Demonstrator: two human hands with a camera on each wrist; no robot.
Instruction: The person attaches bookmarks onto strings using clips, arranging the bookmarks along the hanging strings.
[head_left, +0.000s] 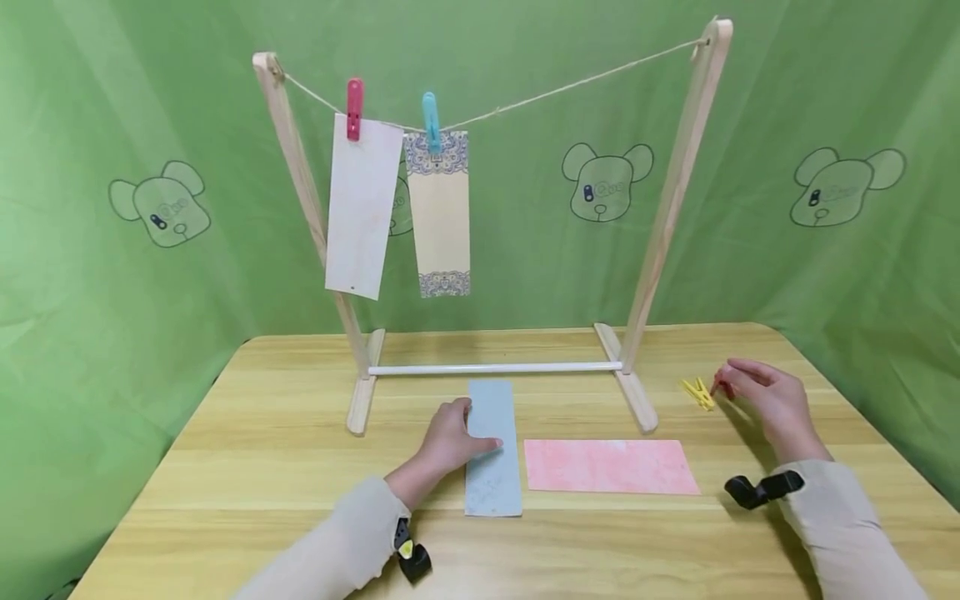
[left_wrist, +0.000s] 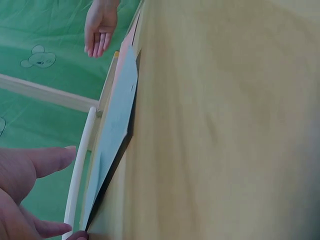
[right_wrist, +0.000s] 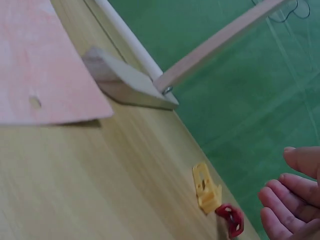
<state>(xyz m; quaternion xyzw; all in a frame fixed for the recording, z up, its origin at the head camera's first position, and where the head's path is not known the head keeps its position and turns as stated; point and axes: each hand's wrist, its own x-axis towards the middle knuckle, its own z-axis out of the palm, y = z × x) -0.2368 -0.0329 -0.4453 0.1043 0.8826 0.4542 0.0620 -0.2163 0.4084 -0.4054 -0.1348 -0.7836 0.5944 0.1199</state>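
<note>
On the table (head_left: 240,475), a wooden stand (head_left: 674,192) rises behind a pink card (head_left: 611,467) and blue card (head_left: 495,423); the left hand (head_left: 448,437) – thumb and fingers wide apart – touches the blue card, the right hand (head_left: 772,408), fingers loosely parted, hovers by a yellow clip (head_left: 699,394) and red clip (right_wrist: 234,220)

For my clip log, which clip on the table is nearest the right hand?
The red clip, close by the right hand; the yellow clip lies beyond it, farther from that hand.

Before you: blue card (head_left: 492,492), matt paper | pink card (head_left: 611,467), matt paper | red clip (right_wrist: 231,216), plastic | post (head_left: 678,175), smooth wood | backdrop (head_left: 510,50), creased cloth
</note>
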